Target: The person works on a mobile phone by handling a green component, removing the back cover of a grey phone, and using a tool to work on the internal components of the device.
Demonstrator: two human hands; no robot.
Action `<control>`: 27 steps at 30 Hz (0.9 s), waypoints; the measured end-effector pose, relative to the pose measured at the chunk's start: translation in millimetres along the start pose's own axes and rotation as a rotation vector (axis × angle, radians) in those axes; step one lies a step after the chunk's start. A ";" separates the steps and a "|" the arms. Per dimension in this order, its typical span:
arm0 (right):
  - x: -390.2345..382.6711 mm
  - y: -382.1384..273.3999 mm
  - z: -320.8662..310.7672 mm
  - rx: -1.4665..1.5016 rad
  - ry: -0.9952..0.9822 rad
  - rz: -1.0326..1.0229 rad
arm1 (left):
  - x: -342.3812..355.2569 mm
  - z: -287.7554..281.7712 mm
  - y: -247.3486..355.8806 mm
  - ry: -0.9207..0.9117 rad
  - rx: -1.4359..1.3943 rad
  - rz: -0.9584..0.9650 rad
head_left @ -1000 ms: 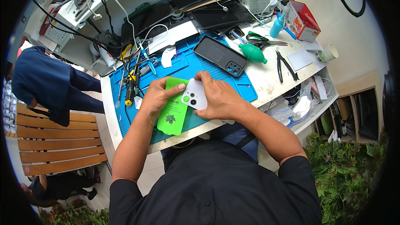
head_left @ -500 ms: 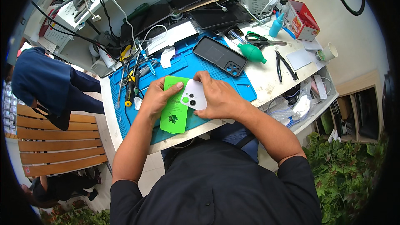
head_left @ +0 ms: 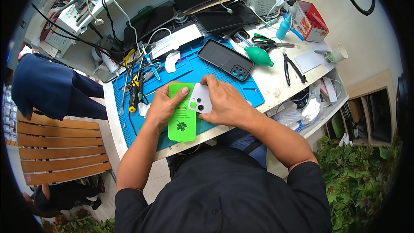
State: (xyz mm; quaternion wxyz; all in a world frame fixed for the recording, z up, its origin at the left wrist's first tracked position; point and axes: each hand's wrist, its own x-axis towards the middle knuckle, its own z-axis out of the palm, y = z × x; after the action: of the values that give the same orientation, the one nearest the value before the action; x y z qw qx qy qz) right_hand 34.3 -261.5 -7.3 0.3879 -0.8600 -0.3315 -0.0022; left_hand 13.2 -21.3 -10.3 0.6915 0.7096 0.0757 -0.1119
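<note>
My left hand (head_left: 161,108) grips a bright green sheet (head_left: 181,118) with a dark leaf print, thumb pressed on its upper part and fingers behind. My right hand (head_left: 223,104) is closed round a pale lilac phone (head_left: 202,97), its camera corner turned up toward me. Two dark lenses show there, beside a green round spot; whether that is a hole or a sticker I cannot tell. The phone's left edge meets the sheet's right side and overlaps it. My right palm hides much of the phone. Both are held above the near edge of a blue work mat (head_left: 254,95).
Beyond my hands lies a black phone case (head_left: 226,60), with a green air blower (head_left: 258,56), scissors (head_left: 271,43) and black pliers (head_left: 293,68) to its right. Screwdrivers (head_left: 134,95) and cables crowd the left. A drawer (head_left: 319,110) of plastic bags stands out at the right.
The green sheet has shifted slightly right and toward me, together with my left hand. The lilac phone stays in my right hand, tilted a little differently.
</note>
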 end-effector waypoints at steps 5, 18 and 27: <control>1.5 1.0 -4.3 0.012 0.000 -0.045 | 0.3 -7.9 -1.3 -0.085 0.037 0.014; 6.4 3.1 -11.5 0.001 -0.018 -0.093 | 2.8 -22.3 4.4 -0.241 0.060 -0.065; 6.8 3.6 -16.0 -0.011 -0.097 -0.102 | 2.4 -24.4 15.6 -0.334 0.143 -0.106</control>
State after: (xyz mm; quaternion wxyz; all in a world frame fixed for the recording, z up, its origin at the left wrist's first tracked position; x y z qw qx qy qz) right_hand 45.7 -270.1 3.2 0.3661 -0.8431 -0.3934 0.0180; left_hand 20.9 2.5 4.6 0.6354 0.7236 -0.0109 -0.2693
